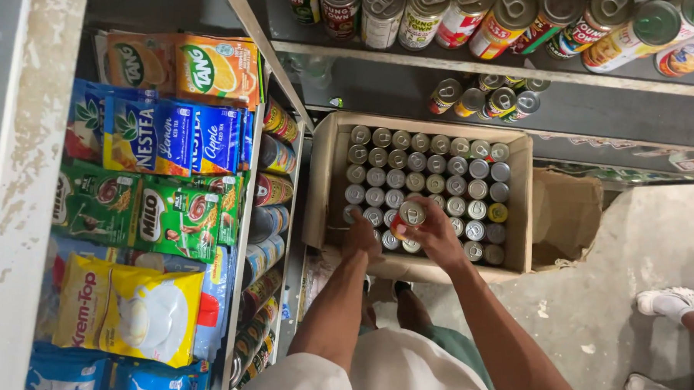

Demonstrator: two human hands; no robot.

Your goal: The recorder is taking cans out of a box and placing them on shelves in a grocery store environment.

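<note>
An open cardboard box point(523, 204) on the floor holds several rows of small tin cans point(427, 169) standing upright. My right hand point(434, 234) grips one can point(411, 214) with a silver pull-tab lid and orange-red label, lifted just above the near rows. My left hand point(361, 234) reaches into the box's near left corner, fingers down on the cans there; whether it grips one is hidden.
Shelves point(481, 66) above the box carry larger cans lying on their sides. To the left, a rack holds bright drink-mix pouches point(168, 140) and cans. Another person's white shoe point(671, 301) stands at the right on the concrete floor.
</note>
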